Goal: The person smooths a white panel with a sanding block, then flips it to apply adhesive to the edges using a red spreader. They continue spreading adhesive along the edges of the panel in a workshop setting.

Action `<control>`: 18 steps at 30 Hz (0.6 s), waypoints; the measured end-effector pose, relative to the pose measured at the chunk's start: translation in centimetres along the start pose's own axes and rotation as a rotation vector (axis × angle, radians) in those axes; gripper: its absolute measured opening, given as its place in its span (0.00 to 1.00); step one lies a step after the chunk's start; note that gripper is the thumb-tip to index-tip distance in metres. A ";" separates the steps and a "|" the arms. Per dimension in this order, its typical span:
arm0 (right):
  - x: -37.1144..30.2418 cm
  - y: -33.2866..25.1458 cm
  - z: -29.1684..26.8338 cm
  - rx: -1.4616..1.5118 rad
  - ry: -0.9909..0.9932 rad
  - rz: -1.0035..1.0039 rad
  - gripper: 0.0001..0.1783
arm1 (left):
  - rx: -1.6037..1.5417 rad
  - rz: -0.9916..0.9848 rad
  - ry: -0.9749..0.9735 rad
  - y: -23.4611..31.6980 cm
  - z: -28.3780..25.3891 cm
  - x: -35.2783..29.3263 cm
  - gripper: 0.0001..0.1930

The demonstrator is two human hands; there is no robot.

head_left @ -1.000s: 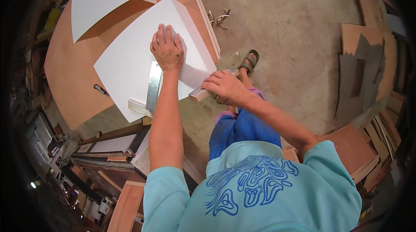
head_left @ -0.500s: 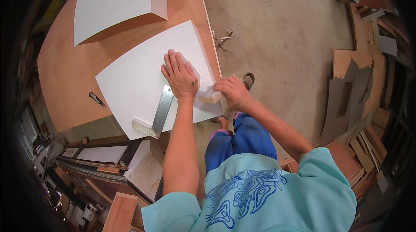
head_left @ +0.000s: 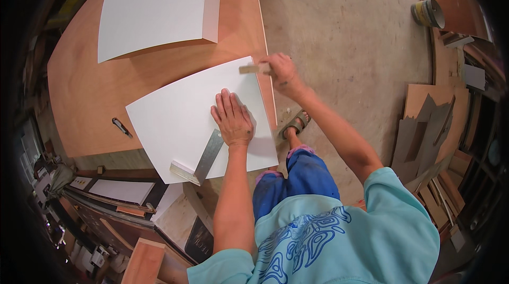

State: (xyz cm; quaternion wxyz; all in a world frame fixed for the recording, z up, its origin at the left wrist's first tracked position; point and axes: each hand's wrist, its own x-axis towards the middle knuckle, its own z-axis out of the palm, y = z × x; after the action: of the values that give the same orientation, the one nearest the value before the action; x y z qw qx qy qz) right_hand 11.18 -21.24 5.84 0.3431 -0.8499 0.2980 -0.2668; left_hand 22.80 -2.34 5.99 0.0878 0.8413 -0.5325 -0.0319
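Note:
A white panel (head_left: 175, 119) lies near the right edge of the brown wooden tabletop (head_left: 79, 88). My left hand (head_left: 233, 120) rests flat on it, fingers stretched out. A small pale wooden block (head_left: 248, 68), slightly blurred, is gripped in my right hand (head_left: 284, 74) at the panel's far right corner. What covers the block's underside, if anything, is hidden. Just below my left hand, a metal try square (head_left: 208, 154) lies on the panel, its stock near the front edge. To the left, a utility knife (head_left: 122, 127) sits on the tabletop.
A white box-like piece (head_left: 154, 11) stands farther back on the tabletop. Below left is a cabinet (head_left: 122, 215) with boards on it. Across the concrete floor (head_left: 339, 45), a bucket (head_left: 428, 13) and leaning boards (head_left: 424, 125) line the right side.
My right hand has slid the wooden block away from me along the panel's right edge to the far corner. My left hand stays flat on the panel. The view has shifted somewhat.

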 end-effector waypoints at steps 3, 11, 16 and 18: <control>0.9 6.2 0.2 -0.017 0.080 0.252 0.18 | 0.014 -0.001 -0.013 0.3 -0.4 0.1 0.27; 2.8 1.8 0.4 0.636 0.034 0.574 0.41 | 0.017 0.031 0.011 0.3 -0.4 0.1 0.26; -0.4 -0.8 1.0 0.657 0.058 0.639 0.41 | 0.036 0.040 0.030 0.5 -0.2 0.4 0.26; -2.9 -2.3 0.8 0.641 0.141 0.602 0.41 | 0.046 0.051 0.019 0.4 -0.3 0.0 0.26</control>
State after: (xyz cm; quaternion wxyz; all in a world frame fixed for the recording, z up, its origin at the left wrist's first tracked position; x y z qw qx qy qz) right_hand 10.46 -17.53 6.29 0.6305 -0.5558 0.4570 -0.2911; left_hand 22.46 -2.52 6.32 0.0744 0.8296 -0.5533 -0.0094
